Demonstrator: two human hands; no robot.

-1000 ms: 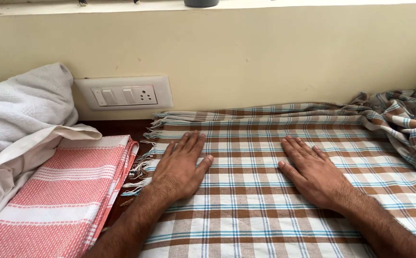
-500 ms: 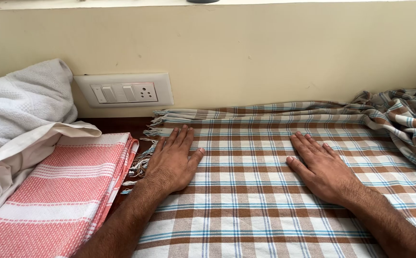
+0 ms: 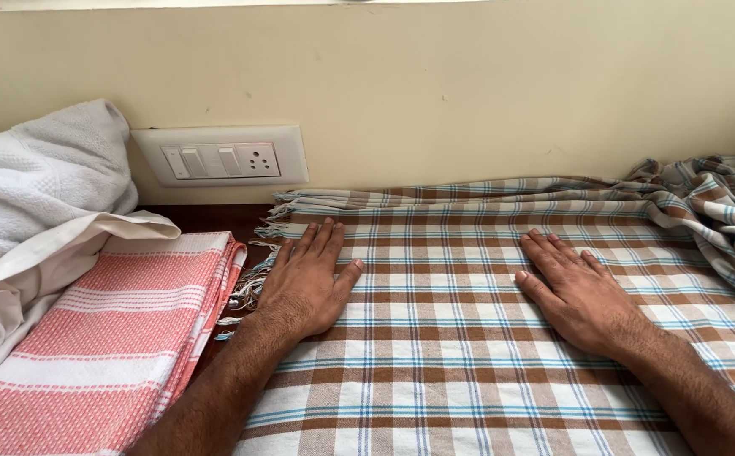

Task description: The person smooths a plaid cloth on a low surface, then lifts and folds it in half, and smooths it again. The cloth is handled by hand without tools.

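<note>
Here, left hand (image 3: 306, 283) flat, checked cloth (image 3: 452, 355)

Support surface: dark wooden top (image 3: 215, 218), visible only as a narrow strip along the wall. Lying on it: checked cloth (image 3: 469, 338), spread flat, bunched at right; folded pink striped towel (image 3: 105, 338) just beside it; white towel (image 3: 38, 186) heaped at left
</note>
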